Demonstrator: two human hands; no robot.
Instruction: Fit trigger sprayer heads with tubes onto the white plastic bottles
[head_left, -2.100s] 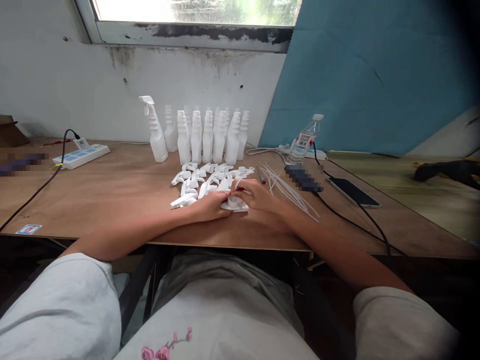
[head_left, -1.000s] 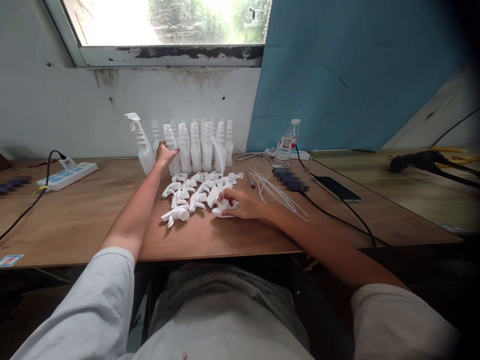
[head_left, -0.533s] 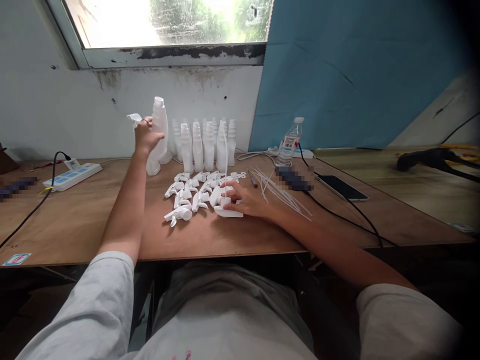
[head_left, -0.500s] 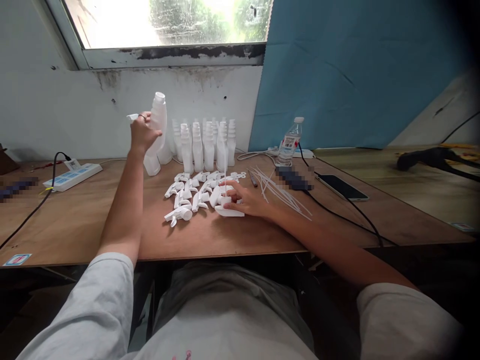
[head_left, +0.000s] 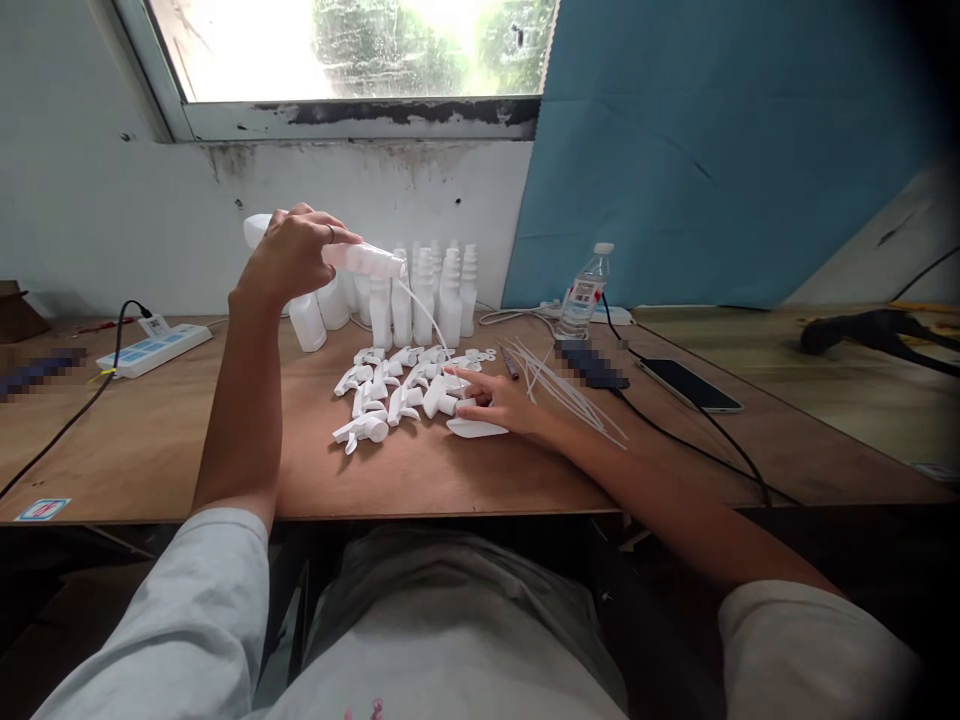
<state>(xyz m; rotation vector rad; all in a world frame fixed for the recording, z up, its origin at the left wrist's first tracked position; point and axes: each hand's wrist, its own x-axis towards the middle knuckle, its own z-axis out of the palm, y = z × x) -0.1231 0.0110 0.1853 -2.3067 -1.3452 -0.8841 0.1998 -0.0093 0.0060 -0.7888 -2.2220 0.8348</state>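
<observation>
My left hand (head_left: pixel 292 250) is wrapped round a white plastic spray bottle (head_left: pixel 371 262), raised above the table and tipped almost level with its mouth to the right. Down at the table, my right hand (head_left: pixel 499 400) grips a white trigger spray head (head_left: pixel 478 427), partly hidden by the fingers. A thin white dip tube (head_left: pixel 429 318) curves up from that spray head to the bottle's mouth; I cannot tell whether its tip is inside. Left of my right hand lie several loose trigger spray heads (head_left: pixel 369 400). More white bottles (head_left: pixel 448 305) stand upright behind them.
Loose thin tubes (head_left: pixel 562 390) and a pen (head_left: pixel 510 362) lie to the right. Beyond are a clear water bottle (head_left: pixel 581 295), a phone (head_left: pixel 690 385) and black cables (head_left: pixel 679 440). A power strip (head_left: pixel 154 350) sits at left, below the window wall.
My left hand has tipped the bottle from upright to nearly level, swinging its mouth rightward and down to the tube. The tube, straight upright before, now bends left. My right hand has shifted slightly right.
</observation>
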